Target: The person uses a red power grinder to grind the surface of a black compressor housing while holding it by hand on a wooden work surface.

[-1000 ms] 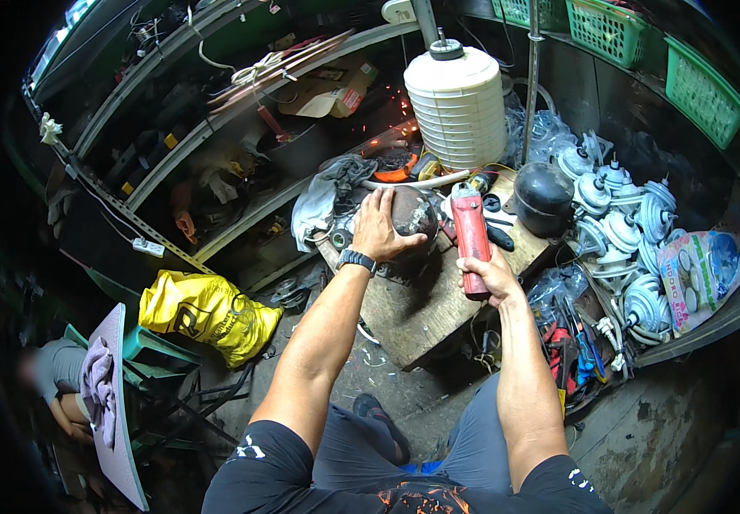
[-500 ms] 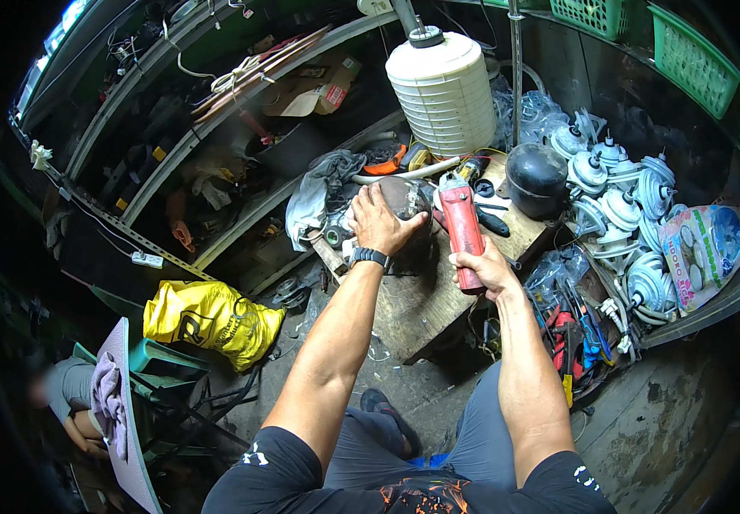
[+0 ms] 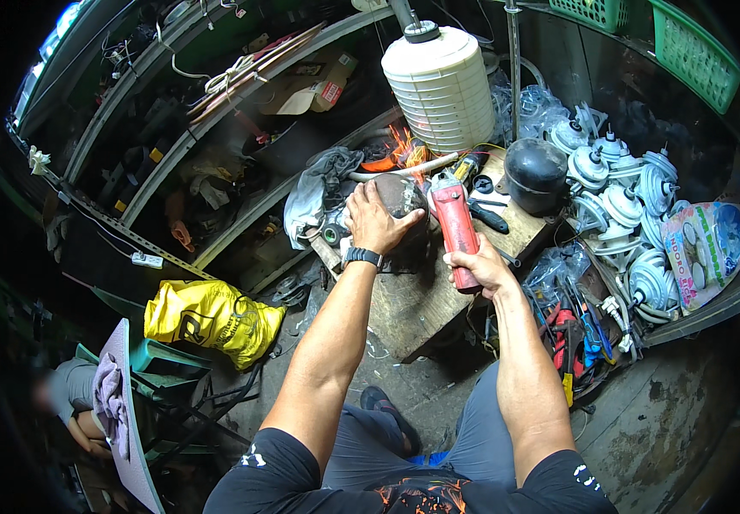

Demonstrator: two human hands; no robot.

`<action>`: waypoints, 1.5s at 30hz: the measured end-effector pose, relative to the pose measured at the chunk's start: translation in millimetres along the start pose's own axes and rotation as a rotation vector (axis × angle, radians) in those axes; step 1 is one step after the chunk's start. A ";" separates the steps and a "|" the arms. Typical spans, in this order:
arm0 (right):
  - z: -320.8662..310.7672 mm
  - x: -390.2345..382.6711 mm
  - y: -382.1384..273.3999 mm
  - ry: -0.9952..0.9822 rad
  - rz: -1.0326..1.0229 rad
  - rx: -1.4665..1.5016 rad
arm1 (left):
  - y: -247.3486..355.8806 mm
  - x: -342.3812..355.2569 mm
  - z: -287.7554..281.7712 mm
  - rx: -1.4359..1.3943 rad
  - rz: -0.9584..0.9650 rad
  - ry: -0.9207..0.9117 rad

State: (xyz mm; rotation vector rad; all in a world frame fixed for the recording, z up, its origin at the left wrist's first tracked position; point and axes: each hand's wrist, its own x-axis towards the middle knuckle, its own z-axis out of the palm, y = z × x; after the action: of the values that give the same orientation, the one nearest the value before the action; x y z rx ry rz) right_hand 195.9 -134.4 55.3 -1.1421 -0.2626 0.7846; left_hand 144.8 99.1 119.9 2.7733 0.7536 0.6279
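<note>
My left hand (image 3: 370, 216) grips the top of a rusty, rounded metal shell (image 3: 402, 193), its fingers spread and curved over it. My right hand (image 3: 480, 262) is closed round the body of a red angle grinder (image 3: 454, 221), whose head meets the shell's right side as orange sparks (image 3: 408, 146) spray up behind. The shell sits on a worn wooden worktop (image 3: 421, 321) beside a grey rag (image 3: 310, 197), black-handled tools (image 3: 488, 218) and a smooth black dome (image 3: 534, 176).
A white ribbed tank (image 3: 438, 90) stands behind. Pale disc-shaped parts (image 3: 623, 201) and tools (image 3: 567, 343) lie rightward, under green baskets (image 3: 695, 60). Leftward are metal shelving (image 3: 156, 171), a yellow sack (image 3: 211, 321) and another person (image 3: 83, 398) by a pink-grey board (image 3: 126, 411).
The grinder has moved slightly left against the shell. Sparks, seen a second ago and hardly visible half a second ago, now spray brightly behind it. The view has shifted slightly.
</note>
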 end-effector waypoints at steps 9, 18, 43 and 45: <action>4.9 0.1 -1.5 0.024 -0.020 -0.021 | 2.2 0.6 0.2 -0.017 -0.007 -0.012; 4.4 2.7 -0.3 0.021 -0.006 -0.052 | -9.5 0.6 4.1 -0.009 -0.004 -0.015; 4.6 11.1 4.5 0.049 -0.011 -0.051 | -16.1 7.6 15.8 -0.058 -0.032 -0.033; 2.0 14.6 5.9 0.020 -0.011 -0.040 | -17.0 7.6 16.2 -0.061 -0.029 -0.030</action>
State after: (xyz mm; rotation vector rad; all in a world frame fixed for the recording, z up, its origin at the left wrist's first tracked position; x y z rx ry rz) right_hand 202.7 -122.0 48.1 -1.1846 -0.2691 0.7604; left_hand 150.6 116.2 103.1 2.7051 0.7537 0.5925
